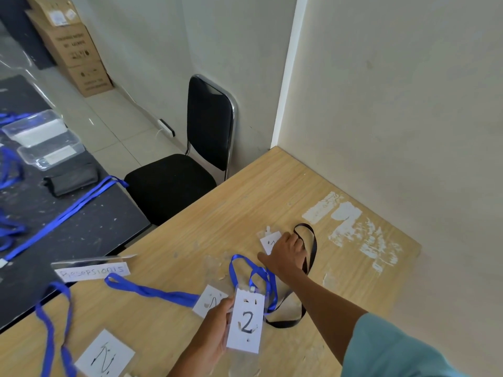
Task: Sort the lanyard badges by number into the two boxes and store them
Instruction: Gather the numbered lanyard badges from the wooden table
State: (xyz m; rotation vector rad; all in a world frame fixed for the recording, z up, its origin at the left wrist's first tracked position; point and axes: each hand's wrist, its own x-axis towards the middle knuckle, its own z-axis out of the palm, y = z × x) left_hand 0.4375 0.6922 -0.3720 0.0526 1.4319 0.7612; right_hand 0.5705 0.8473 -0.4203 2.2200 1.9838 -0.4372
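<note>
Progress is slight: my left grip (215,330) pinches badge 2 (246,322) by its edge over the bench (245,200), and my right grip (285,253) curls on the black lanyard (313,240) beside its badge (269,242). Both boxes (46,140) sit well apart on the dark bench (81,229). Two more badges (104,355) lie loose, so I judge nearly all the sorting is left

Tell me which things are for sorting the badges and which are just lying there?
For the job: number 2 badge, black strap, blue straps, clear boxes.
Lying about: chair, cardboard boxes, black pouch.
</note>
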